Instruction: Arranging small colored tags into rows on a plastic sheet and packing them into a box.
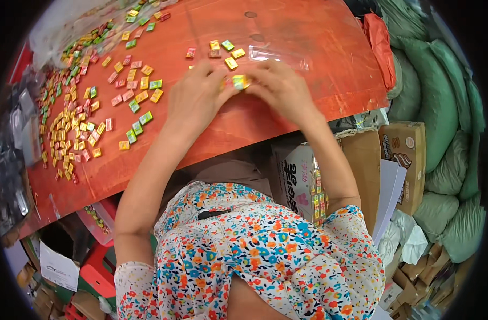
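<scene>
Both my hands meet over the red tabletop (318,32), fingers bent in around a short row of small wrapped packs (238,81) in yellow, green and red. My left hand (197,98) pinches the row's left end, its thumb along the near side. At the right end, my right hand (281,90) has its fingertips closed on the yellow pack; its fingers are slightly blurred. Just beyond the hands lie several loose packs, among them a yellow one (231,63) and a green one (227,45). A clear plastic piece (278,56) lies past my right hand.
Many loose packs (76,128) spread over the table's left side, with clear plastic sheeting (68,26) behind. Dark plastic pieces (22,154) crowd the left edge. Below the table's right edge stands an open carton (361,160) holding packs; green sacks (438,101) are piled at right.
</scene>
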A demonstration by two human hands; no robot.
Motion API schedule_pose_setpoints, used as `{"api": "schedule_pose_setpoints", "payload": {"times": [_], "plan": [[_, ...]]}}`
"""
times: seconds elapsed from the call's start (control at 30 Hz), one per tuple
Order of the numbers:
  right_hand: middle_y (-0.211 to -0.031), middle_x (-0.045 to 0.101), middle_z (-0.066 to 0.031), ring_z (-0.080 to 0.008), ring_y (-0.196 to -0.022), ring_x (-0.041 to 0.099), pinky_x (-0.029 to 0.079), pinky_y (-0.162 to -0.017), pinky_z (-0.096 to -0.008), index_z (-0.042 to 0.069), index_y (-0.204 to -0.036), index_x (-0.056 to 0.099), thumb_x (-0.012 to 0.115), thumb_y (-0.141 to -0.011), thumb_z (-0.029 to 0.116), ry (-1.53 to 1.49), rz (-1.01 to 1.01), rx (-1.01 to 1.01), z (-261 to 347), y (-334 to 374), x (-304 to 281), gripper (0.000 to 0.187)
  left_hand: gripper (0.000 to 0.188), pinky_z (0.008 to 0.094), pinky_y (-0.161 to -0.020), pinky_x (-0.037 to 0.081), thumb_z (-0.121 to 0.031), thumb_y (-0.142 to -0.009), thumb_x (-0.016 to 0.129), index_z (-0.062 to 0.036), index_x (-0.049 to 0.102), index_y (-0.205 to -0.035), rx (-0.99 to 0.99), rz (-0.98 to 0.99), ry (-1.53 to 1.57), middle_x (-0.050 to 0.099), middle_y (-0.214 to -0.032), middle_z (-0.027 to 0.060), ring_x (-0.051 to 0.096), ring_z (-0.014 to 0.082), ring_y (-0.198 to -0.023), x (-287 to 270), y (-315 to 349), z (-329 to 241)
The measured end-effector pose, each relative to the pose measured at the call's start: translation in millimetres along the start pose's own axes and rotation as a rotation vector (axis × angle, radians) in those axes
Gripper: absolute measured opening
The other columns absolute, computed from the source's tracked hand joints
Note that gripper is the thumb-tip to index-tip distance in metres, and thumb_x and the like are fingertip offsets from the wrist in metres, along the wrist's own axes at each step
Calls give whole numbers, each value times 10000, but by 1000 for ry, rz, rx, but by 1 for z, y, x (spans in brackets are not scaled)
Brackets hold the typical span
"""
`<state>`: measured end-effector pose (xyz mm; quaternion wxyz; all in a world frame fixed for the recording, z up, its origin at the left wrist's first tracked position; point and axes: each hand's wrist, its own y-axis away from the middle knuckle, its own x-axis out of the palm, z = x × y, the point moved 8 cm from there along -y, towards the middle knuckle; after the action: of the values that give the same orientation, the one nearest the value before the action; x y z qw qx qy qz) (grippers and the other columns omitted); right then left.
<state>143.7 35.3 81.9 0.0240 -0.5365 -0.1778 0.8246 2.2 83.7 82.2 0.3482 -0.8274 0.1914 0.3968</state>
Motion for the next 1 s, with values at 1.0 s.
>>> {"api": "schedule_pose_setpoints", "payload": {"times": [1.0], "plan": [[-1564,278,-102,-265,-1455,225,131,-1197,-455,86,-1503,283,411,-990,462,310,174,26,-110,36,15,648,1007,451,-1160,236,-701,-809,517,88,352,-1411,364,226,-227,367,-1483,223,324,334,-1399,102,-39,-15]]}}
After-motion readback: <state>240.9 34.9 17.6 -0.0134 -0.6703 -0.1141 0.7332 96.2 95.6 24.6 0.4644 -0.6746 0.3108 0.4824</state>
